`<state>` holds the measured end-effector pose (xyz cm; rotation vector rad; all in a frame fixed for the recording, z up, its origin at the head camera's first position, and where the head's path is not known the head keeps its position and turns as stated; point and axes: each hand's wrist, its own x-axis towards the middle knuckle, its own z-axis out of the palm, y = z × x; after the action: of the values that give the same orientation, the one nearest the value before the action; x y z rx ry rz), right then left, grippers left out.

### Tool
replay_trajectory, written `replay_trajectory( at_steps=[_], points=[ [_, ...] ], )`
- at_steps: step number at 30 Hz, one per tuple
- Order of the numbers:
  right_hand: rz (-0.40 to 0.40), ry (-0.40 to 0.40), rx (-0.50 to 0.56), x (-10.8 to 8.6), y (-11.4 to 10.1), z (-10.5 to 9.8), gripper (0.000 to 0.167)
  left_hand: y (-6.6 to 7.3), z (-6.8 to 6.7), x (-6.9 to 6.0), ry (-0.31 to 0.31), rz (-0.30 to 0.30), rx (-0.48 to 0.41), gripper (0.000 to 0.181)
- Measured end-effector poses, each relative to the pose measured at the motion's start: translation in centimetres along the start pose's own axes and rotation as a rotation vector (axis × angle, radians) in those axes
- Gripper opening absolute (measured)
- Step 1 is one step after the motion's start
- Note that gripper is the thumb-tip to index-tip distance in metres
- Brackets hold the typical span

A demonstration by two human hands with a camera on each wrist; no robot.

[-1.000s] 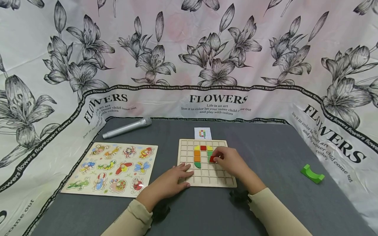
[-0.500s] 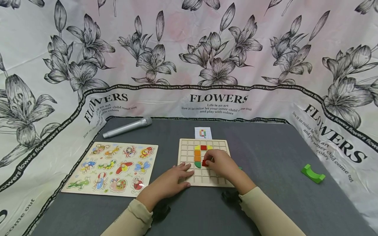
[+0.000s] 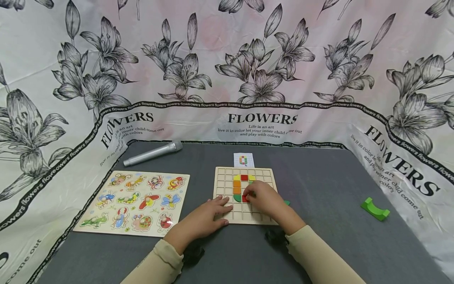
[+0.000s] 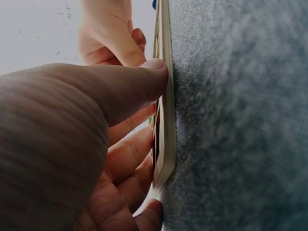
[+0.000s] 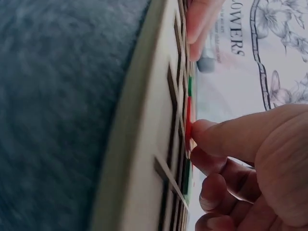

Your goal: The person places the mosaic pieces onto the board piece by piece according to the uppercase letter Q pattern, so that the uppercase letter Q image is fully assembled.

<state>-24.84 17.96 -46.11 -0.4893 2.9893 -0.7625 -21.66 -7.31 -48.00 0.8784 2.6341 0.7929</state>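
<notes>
A light wooden grid board (image 3: 244,217) lies on the table with coloured tiles set in its cells. My left hand (image 3: 203,217) rests on the board's near left edge, fingers spread; in the left wrist view its thumb (image 4: 156,77) lies at the board's rim. With thumb and index finger, my right hand (image 3: 267,201) pinches a red square tile (image 5: 188,120) in the cell right of a green quarter-round tile (image 3: 237,198). Orange tiles (image 3: 237,187), yellow tiles (image 3: 236,178) and another red tile (image 3: 244,178) sit farther up. The right hand partly covers the board's right side.
Behind the board lies a small pattern card (image 3: 243,160). An insect peg puzzle (image 3: 133,203) lies at left, with a silver microphone (image 3: 152,154) beyond it. A green arch block (image 3: 375,210) is far right. A green piece (image 3: 287,202) shows beside the right wrist.
My right hand has moved left with the red tile, from the right column to the cell beside the green quarter-round tile, and the tile now sits lower there. The left hand stays put.
</notes>
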Motion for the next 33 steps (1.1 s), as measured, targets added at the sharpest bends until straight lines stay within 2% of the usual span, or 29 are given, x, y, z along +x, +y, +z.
replay_trajectory(
  at_steps=[4,10,13,17,21,29,33],
  points=[
    [0.023,0.035,0.025,-0.6,1.3,-1.5,0.011,0.1,0.0,0.1,-0.01,-0.006,-0.006,0.052],
    [0.099,0.078,0.078,-2.9,5.6,-4.8,0.014,0.2,0.0,0.1,-0.018,-0.005,-0.018,0.053],
    [0.126,0.056,0.091,-4.7,7.8,-5.5,0.012,0.2,-0.1,0.1,-0.016,-0.001,-0.021,0.052],
    [0.123,-0.003,0.116,-6.4,9.6,-5.6,0.01,0.2,-0.3,-0.1,-0.015,-0.001,-0.021,0.052],
    [0.107,-0.031,0.124,-6.8,10.3,-5.1,0.014,0.3,-0.4,-0.2,-0.014,-0.003,-0.022,0.052],
    [0.131,0.001,0.114,-6.5,10.0,-4.3,0.009,0.2,-0.2,-0.1,-0.009,-0.001,-0.017,0.052],
    [0.167,0.025,0.174,-6.8,9.8,-4.4,0.012,0.2,-0.1,-0.1,-0.008,-0.001,-0.012,0.052]
  ],
)
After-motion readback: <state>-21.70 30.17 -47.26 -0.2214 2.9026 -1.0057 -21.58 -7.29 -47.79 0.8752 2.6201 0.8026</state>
